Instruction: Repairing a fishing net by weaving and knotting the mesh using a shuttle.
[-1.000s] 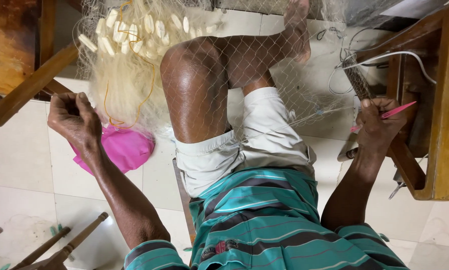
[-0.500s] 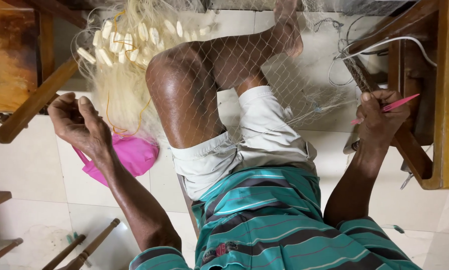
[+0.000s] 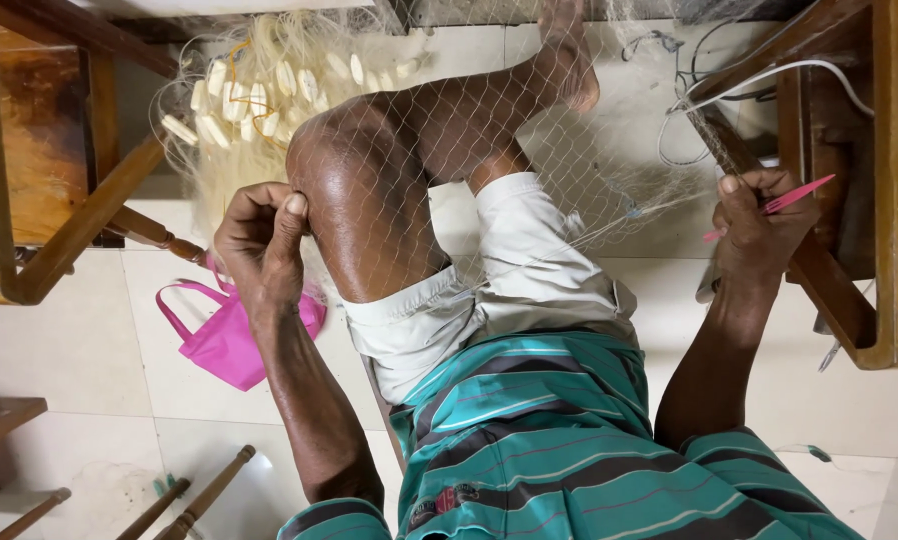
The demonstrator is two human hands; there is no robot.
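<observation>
A fine pale fishing net (image 3: 609,150) is draped over my bent knee (image 3: 359,170) and stretches to the right. My left hand (image 3: 259,240) rests against the left side of the knee, fingers pinched together on the net's mesh. A bunch of white floats (image 3: 239,95) hangs in the gathered net above that hand. My right hand (image 3: 759,230) is held out to the right by a wooden frame, gripping a thin pink netting needle (image 3: 794,195) with a strand of the net running to it.
A pink bag (image 3: 229,335) lies on the white tiled floor (image 3: 79,340) under my left wrist. Wooden furniture (image 3: 39,170) stands at the left and a wooden frame (image 3: 889,180) at the right, with white cables (image 3: 769,80) above. Wooden sticks (image 3: 199,495) lie at bottom left.
My left hand has moved right, from out over the pink bag to against my knee, and pinched the net. My right hand has stayed by the frame with the needle.
</observation>
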